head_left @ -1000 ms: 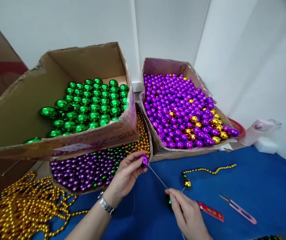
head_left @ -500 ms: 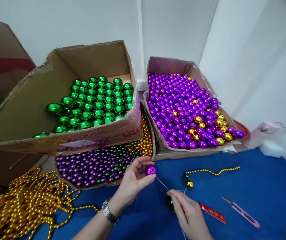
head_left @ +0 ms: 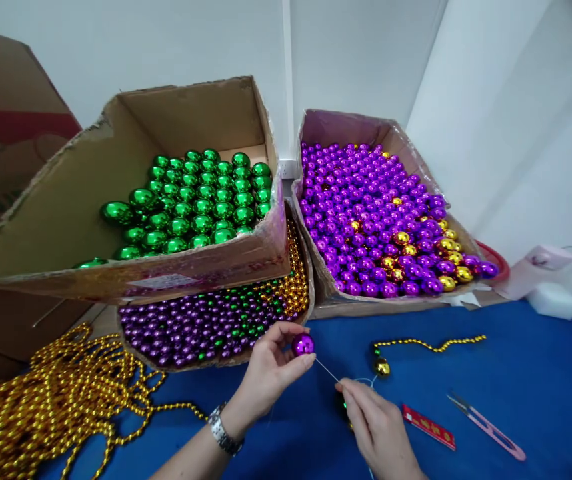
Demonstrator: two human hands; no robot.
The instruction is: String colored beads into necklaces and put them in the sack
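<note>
Purple ball (head_left: 303,345) was drawn down toward the right hand (head_left: 377,421)

Since the earlier frame, the gap between the two hands was shortened, the left hand (head_left: 271,368) having been lowered together with the ball. The ball was gripped between the left thumb and curled fingers, set narrow about it. By the right hand, a thin pale cord (head_left: 327,371) was pinched between closed thumb and forefinger. From that pinch, the ball was located between ten and eleven o'clock; being round, it offered no long axis, and direction was given instead by the cord, stretched nearly straight from the ball toward between four and five o'clock. The left hand, in contact, was the nearer to the ball. Whether the ball was pierced by the cord could not be told. Beneath the right fingers, a green ball (head_left: 345,404) was largely hidden. At two o'clock from the pinch, a gold ball (head_left: 381,368) was seen; at four, a red packet (head_left: 429,427).
</note>
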